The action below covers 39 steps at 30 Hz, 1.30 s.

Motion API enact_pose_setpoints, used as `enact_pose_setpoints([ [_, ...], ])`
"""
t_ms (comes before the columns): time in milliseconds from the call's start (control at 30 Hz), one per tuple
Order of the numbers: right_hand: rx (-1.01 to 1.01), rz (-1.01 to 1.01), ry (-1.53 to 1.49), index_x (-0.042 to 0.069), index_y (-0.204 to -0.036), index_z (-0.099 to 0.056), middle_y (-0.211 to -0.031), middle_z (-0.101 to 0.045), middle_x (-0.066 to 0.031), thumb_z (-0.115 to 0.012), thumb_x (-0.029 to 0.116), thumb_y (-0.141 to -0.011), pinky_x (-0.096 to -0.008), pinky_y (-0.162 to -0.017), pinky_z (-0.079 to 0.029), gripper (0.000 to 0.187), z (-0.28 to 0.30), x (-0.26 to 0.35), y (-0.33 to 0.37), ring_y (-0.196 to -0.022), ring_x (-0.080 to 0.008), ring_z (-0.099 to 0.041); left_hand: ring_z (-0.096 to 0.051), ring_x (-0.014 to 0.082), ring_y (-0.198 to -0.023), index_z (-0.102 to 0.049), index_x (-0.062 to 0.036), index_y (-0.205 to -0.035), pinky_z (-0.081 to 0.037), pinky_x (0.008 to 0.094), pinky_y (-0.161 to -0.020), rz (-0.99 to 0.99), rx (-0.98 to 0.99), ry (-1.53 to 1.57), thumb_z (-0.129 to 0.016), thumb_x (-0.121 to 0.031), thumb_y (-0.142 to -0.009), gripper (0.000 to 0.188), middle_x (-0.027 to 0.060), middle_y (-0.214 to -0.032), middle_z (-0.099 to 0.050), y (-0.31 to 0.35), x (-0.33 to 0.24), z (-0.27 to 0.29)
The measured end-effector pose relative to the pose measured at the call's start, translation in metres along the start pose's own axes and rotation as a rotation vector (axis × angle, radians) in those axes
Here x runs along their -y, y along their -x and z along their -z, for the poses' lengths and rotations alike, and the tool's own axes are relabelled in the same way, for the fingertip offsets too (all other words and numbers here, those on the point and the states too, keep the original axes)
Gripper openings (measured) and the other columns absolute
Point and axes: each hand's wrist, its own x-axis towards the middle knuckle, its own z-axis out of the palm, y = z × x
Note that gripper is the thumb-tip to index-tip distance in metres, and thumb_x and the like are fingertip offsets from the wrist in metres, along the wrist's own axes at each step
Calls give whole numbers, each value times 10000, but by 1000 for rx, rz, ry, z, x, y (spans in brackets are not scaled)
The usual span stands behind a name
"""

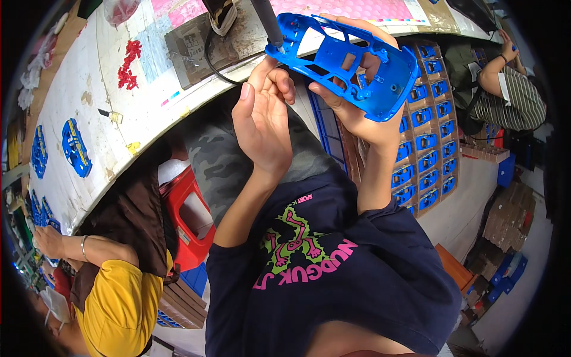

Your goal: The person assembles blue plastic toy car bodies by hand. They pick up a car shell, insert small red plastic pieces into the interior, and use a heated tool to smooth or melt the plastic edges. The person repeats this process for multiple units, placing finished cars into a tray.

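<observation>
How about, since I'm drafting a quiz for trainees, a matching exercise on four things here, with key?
Things
1. Blue car body
2. Small red parts
3. Left hand
4. Red stool

Place or state
A. palm showing
B. just left of the camouflage trousers
C. held in the right hand
D. lying on the white tabletop

Pairs: 1-C, 2-D, 3-A, 4-B
</observation>
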Motion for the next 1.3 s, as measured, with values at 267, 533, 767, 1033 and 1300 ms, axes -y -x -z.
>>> enact_pose_setpoints([
  [267, -49, 44, -269, 4, -1003, -508, -973, -557, -95, -749, 130, -594, -271, -710, -447, 492, -8, -5, -9, -853, -182, -558, -353, 129, -737, -336, 110, -1150, -283, 244, -665, 38, -70, -33, -283, -344, -828, 559, 44, -796, -374, 3, 2, 1],
  [533, -94, -277, -520, 7, -1077, -408, -980, -454, -69, -694, 126, -645, -264, -733, -408, 531, -7, -27, 74, -875, -142, -485, -400, 95, -867, -322, -18, -1200, -314, 224, -790, 153, -98, -173, -487, -174, -829, 435, 19, -968, -410, 68, 37, 9],
  [767, 359, -98, -423, 5, -1106, -365, -1033, -431, -127, -680, 121, -628, -283, -777, -392, 584, -4, -19, 125, -939, -181, -484, -317, 220, -1188, -221, -44, -1281, -221, 353, -998, 380, -48, 120, -480, -134, -840, 519, 147, -1289, -312, 128, 49, 50],
  [1033, -207, 23, 27, 28, -937, -503, -790, -509, -35, -502, -26, -747, -180, -533, -366, 198, 53, -106, 31, -622, -54, -445, -438, 214, -1031, -324, -36, -1229, -352, 326, -886, -253, -277, 81, -415, -419, -821, 566, 104, -1143, -437, 116, -50, 88],
  [1300, -730, -277, -3, -21, -1079, -448, -813, -550, -144, -538, 202, -747, -323, -614, -427, 410, 153, -295, -172, -683, -202, -529, -477, 89, -836, -456, 31, -1102, -365, 195, -745, -417, -630, -890, -540, -300, -816, 446, 48, -936, -513, -8, -179, 136],
])
